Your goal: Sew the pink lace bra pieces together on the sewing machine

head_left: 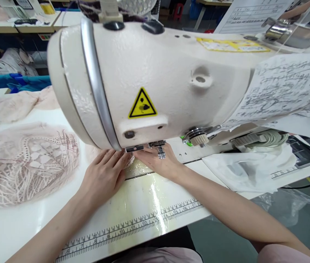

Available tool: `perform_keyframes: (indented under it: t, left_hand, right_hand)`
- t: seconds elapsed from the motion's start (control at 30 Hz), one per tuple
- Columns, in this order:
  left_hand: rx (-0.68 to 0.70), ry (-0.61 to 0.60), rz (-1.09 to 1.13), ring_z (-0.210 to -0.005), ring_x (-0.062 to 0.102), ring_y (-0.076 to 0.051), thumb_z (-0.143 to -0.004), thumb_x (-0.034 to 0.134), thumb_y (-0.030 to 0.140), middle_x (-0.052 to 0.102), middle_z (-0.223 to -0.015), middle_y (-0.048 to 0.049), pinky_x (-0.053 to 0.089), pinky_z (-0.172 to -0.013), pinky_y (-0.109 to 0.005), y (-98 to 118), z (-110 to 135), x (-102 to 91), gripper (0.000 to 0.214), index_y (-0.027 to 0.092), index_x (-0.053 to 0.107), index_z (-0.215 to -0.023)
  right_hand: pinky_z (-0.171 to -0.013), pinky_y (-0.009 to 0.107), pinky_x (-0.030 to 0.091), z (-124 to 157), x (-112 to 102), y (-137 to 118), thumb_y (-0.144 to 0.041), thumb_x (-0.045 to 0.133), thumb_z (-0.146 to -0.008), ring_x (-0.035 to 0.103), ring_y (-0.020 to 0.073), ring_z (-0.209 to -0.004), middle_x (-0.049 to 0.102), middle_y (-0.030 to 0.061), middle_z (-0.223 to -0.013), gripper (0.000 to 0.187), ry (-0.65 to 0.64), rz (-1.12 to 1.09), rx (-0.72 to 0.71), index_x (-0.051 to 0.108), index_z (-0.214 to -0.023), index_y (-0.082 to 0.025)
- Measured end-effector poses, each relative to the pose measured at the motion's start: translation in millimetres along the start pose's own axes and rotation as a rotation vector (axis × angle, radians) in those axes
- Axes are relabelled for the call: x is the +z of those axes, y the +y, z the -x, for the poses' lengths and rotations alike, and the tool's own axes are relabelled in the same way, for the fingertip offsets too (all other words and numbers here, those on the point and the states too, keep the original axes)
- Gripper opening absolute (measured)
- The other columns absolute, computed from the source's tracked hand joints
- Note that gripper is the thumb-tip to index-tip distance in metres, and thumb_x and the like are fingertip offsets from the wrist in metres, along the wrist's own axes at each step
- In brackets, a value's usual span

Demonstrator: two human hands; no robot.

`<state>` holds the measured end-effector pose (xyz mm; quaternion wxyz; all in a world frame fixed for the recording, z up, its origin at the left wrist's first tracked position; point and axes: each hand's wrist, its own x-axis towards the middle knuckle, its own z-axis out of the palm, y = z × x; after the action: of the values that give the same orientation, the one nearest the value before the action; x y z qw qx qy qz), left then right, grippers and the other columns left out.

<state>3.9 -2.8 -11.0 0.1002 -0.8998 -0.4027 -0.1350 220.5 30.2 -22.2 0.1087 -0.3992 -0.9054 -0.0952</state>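
Observation:
A white sewing machine [155, 80] spans the view, its head directly over both hands. My left hand [104, 171] lies palm down on the bed, fingers stretched forward and little apart, their tips partly hidden under the head. A narrow strip of pale pink lace fabric [130, 160] shows beside its fingertips. From the other side my right hand [160, 160] reaches in, its fingers drawn together at the edge of this lace. The metal parts of the machine hide some of those fingers. The needle itself is out of sight.
A heap of pale pink lace [29, 164] lies left on the white table [12, 230]. A printed ruler [133, 228] runs along the front edge. White cloth [253, 164] and a coiled greenish tape [270, 138] sit at right, below handwritten paper [289, 87] on the machine.

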Motion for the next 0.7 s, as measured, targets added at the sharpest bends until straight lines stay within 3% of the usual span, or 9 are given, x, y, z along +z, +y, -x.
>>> perform_keyframes:
  t: [0.17, 0.4, 0.7]
  left_hand:
    - [-0.012, -0.011, -0.013, -0.103, 0.065, -0.026, -0.092, 0.043, 0.022, 0.069, -0.116, -0.0118, 0.046, -0.101, -0.047, -0.1, -0.8, -0.1, 0.044, 0.010, 0.053, -0.133]
    - [0.090, 0.085, -0.075, -0.111, 0.064, -0.026, -0.092, 0.047, 0.021, 0.066, -0.125, -0.0101, 0.043, -0.104, -0.047, 0.5, 2.6, -1.5, 0.037, 0.011, 0.057, -0.127]
    - [0.035, 0.064, -0.077, -0.105, 0.067, -0.027, -0.094, 0.047, 0.025, 0.066, -0.124, -0.0136, 0.044, -0.104, -0.046, 0.9, 2.7, -3.0, 0.031, 0.011, 0.062, -0.116]
  right_hand:
    - [-0.056, 0.030, 0.042, 0.5, 2.8, -1.7, -0.012, 0.041, -0.095, 0.064, 0.0175, -0.080, 0.073, 0.0010, -0.104, 0.036, -0.014, -0.032, 0.027, 0.061, -0.120, -0.029]
    - [-0.072, 0.031, 0.044, 6.3, -1.7, -4.1, -0.033, 0.048, -0.098, 0.065, 0.0147, -0.085, 0.073, -0.0017, -0.103, 0.023, 0.231, -0.186, 0.004, 0.069, -0.106, -0.028]
    - [-0.081, 0.037, 0.045, 8.1, -8.1, -15.4, -0.048, 0.045, -0.097, 0.063, 0.0190, -0.090, 0.067, 0.0037, -0.115, 0.032, 0.116, -0.339, 0.067, 0.072, -0.106, -0.032]
